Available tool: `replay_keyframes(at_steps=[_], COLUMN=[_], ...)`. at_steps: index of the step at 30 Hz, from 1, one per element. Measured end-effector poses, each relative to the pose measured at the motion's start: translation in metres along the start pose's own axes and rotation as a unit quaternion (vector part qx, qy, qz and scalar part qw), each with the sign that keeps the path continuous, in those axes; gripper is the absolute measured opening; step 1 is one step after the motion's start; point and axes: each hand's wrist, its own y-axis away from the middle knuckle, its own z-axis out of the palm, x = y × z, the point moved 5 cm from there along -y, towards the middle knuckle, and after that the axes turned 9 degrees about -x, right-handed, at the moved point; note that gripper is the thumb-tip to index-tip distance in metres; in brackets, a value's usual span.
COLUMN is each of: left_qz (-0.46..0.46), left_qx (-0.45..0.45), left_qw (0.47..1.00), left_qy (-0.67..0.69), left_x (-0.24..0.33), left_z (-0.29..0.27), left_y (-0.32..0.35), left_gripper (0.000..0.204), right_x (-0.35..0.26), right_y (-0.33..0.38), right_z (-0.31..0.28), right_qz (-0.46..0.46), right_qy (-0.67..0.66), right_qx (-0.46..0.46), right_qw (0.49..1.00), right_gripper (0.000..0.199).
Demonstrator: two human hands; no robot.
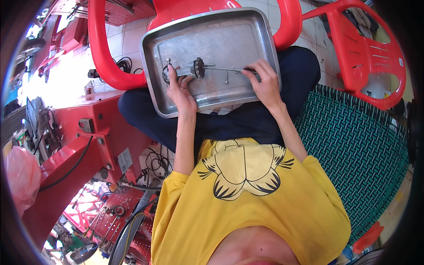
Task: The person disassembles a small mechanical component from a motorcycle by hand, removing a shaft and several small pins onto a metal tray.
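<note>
I saw a small grey rectangular label plate [125, 160] fixed on the red machine frame [110, 132] at my left. A pink plastic bag [22, 174] lay at the far left edge.

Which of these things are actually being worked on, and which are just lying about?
In hand:
- metal part with a dark disc, held by the left hand
- thin rod, gripped by the right hand
- metal tray on the lap
- small bolt in the tray

Lying about:
- red plastic chairs
- red machine frame
- pink bag
- green woven mat
</note>
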Motion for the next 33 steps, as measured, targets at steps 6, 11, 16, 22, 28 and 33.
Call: replay_keyframes(at_steps=[6, 11, 16, 22, 28, 33], left_qz=[-0.011, -0.029, -0.008, -0.025, -0.033, -0.031], left_qx=[-0.024, -0.019, -0.009, 0.005, -0.003, 0.006], left_qw=[1.000, 0.999, 0.999, 0.998, 0.997, 0.997], left_qy=[-0.011, -0.034, -0.034, -0.057, -0.073, -0.064], left_x=[-0.003, -0.002, 0.000, 0.000, -0.001, -0.001], left_z=[-0.006, -0.005, -0.004, -0.001, -0.005, -0.002], left_y=[-0.004, -0.004, -0.005, -0.003, -0.003, -0.003], left_gripper=[0.042, 0.037, 0.039, 0.042, 0.047, 0.045], right_x=[-0.001, 0.003, 0.008, 0.015, -0.001, 0.010], right_y=[0.001, 0.002, 0.002, 0.006, -0.003, 0.002], right_z=[0.000, 0.001, 0.001, 0.005, -0.006, 0.002], right_qz=[0.003, 0.019, 0.027, 0.056, 0.043, 0.036], right_qy=[-0.031, -0.114, -0.078, -0.043, -0.107, -0.026], right_qx=[-0.010, -0.026, -0.024, -0.011, -0.039, -0.049], right_qw=[0.999, 0.993, 0.996, 0.997, 0.993, 0.998], right_gripper=[0.017, 0.019, 0.017, 0.016, 0.018, 0.026])
